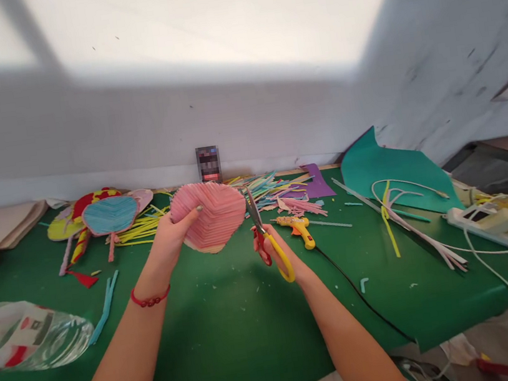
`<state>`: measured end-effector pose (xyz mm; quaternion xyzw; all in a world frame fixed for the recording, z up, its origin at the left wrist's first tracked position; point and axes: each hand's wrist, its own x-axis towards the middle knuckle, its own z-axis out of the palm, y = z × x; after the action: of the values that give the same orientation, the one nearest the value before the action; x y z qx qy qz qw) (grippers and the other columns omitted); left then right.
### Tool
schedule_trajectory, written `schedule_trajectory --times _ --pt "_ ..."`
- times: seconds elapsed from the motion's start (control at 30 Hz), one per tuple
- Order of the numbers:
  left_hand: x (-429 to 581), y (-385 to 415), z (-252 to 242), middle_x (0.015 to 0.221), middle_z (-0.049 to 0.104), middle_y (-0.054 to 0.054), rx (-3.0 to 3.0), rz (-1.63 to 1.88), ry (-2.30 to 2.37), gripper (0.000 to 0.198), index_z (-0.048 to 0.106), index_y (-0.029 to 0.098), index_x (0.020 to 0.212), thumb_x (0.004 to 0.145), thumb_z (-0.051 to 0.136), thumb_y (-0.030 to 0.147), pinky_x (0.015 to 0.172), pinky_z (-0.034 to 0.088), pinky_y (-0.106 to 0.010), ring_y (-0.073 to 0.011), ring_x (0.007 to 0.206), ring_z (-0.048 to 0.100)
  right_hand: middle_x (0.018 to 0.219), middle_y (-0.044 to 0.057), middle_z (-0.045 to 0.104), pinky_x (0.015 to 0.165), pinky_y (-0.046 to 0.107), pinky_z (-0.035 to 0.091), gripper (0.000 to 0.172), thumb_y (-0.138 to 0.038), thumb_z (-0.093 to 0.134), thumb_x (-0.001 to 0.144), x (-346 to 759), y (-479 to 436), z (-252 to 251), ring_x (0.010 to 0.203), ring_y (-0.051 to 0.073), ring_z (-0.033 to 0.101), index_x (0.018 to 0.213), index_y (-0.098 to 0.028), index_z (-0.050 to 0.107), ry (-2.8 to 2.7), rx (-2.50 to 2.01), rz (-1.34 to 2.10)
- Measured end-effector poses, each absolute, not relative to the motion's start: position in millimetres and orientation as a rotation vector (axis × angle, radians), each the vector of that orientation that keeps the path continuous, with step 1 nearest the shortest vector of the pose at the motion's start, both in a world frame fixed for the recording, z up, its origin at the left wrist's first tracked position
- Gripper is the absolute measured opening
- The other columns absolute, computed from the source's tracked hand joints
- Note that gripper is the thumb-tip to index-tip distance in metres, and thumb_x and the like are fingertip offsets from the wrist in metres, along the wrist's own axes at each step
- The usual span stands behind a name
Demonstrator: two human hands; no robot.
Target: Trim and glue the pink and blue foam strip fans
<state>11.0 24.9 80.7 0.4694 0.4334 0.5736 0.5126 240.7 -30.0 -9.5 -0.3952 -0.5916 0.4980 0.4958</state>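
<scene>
At the lower left of the frame a clear bottle (31,335) sits beside blue strips (106,309), and above them, at the left, a blue round piece (110,215) rests among other colourful shapes on the green surface (210,348). Just left of centre, the left hand (172,235) has its grip pinching a pink disc (214,212), thumb across the ribbed face, raised above the surface. The hold looks best kept near that left edge, firm but light, so the disc stays flat and the ribs are not crushed. To its right, the right hand (284,241) has its grip closed around the handles of the scissors (256,214), whose blades point up near the disc's right edge; whether they touch it cannot be told. Short snips, with the disc rather than the wrist turned, should follow the curve best, and the left fingers should stay clear of the blades. Farther right, the yellow glue gun (303,228) lies close to the right hand, so its nozzle and cord call for care.
</scene>
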Motion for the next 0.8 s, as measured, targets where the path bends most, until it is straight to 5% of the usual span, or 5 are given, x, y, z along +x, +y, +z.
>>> schedule_trajectory --times 0.8 --pt "17.0 25.0 75.5 0.092 0.074 -0.013 1.167 1.301 1.097 0.052 0.073 0.011 0.09 0.053 0.084 0.045 0.078 0.053 -0.034 -0.0265 0.084 0.068 0.069 -0.006 0.055 0.035 0.019 0.031 0.058 -0.068 0.049 0.078 232.4 -33.7 -6.5 0.039 0.005 0.032 0.111 -0.022 0.038 -1.376 -1.038 1.176"
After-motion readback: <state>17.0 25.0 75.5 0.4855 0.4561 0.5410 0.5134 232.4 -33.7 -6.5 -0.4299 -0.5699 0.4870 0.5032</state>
